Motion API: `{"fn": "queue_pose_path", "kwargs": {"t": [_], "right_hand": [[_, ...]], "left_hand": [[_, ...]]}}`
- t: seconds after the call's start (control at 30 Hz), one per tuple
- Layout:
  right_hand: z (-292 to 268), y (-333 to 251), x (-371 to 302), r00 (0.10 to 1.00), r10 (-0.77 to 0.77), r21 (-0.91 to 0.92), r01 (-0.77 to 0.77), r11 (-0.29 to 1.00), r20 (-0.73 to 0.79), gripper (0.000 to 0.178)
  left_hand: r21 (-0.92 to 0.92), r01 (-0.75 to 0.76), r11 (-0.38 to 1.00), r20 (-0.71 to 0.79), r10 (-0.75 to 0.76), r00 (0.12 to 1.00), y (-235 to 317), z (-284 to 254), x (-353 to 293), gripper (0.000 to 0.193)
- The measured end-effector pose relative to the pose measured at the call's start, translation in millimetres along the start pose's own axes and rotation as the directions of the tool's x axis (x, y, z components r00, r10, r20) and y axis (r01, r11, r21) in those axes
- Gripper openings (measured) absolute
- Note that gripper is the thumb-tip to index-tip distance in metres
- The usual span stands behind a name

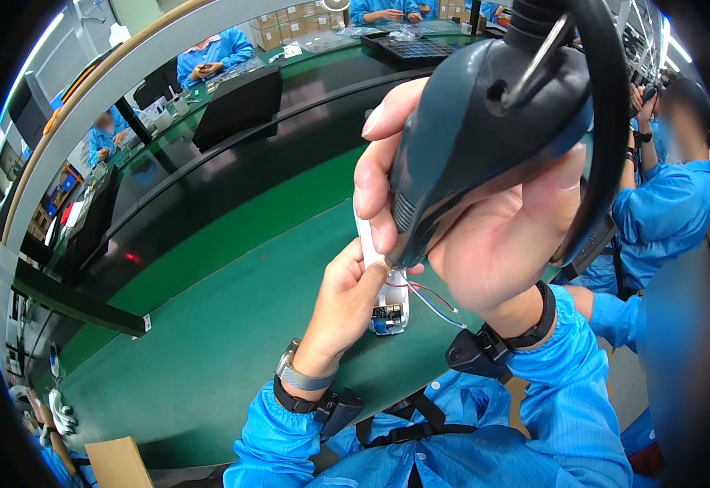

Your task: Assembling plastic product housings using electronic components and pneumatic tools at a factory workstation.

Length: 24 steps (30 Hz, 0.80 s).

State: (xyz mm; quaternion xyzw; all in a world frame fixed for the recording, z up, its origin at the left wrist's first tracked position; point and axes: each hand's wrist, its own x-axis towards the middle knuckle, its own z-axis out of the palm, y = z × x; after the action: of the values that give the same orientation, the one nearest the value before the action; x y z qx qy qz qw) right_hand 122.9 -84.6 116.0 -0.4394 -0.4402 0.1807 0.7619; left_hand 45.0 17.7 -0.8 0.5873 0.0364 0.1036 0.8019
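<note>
My right hand [497, 244] is wrapped round a dark electric screwdriver [485, 122], its nose pointing down and a metal hanging loop at its top. Beneath it, my left hand [347, 297] grips a white plastic housing [369, 248] close to the green worktop, thumb near the screwdriver's nose. A small circuit board [387, 313] shows in the housing's near end. Thin wires [436, 305], red and blue-white, trail from it to the right. The screwdriver and my fingers hide much of the housing, and I cannot see whether the bit touches it.
The green worktop [208, 350] lies under my hands, with a dark conveyor belt [184, 183] beyond. A black cable [611, 122] loops down beside my right hand. A co-worker [668, 203] is close on the right; others work across the belt. White gloves [60, 413] lie far left.
</note>
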Motion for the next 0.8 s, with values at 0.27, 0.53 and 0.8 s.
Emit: {"fn": "queue_pose_path", "kwargs": {"t": [0.27,0.53,0.8], "right_hand": [[-3.3,3.9,4.4,0.998,0.015,0.091,-0.021,0.996,0.063,0.092],[-5.9,6.8,4.9,0.999,0.010,0.106,-0.016,0.994,0.052,0.090],[-27.5,0.2,-1.6,0.986,-0.160,0.207,0.164,0.964,-0.037,0.103]], "left_hand": [[0.029,-0.141,0.990,-0.018,0.142,0.990,1.4,7.8,-0.3,0.029],[0.004,-0.074,0.997,0.001,0.074,0.997,-2.2,2.2,-0.2,0.028],[-0.073,0.065,0.995,-0.090,-0.071,0.993,-4.3,11.3,0.2,0.026]]}}
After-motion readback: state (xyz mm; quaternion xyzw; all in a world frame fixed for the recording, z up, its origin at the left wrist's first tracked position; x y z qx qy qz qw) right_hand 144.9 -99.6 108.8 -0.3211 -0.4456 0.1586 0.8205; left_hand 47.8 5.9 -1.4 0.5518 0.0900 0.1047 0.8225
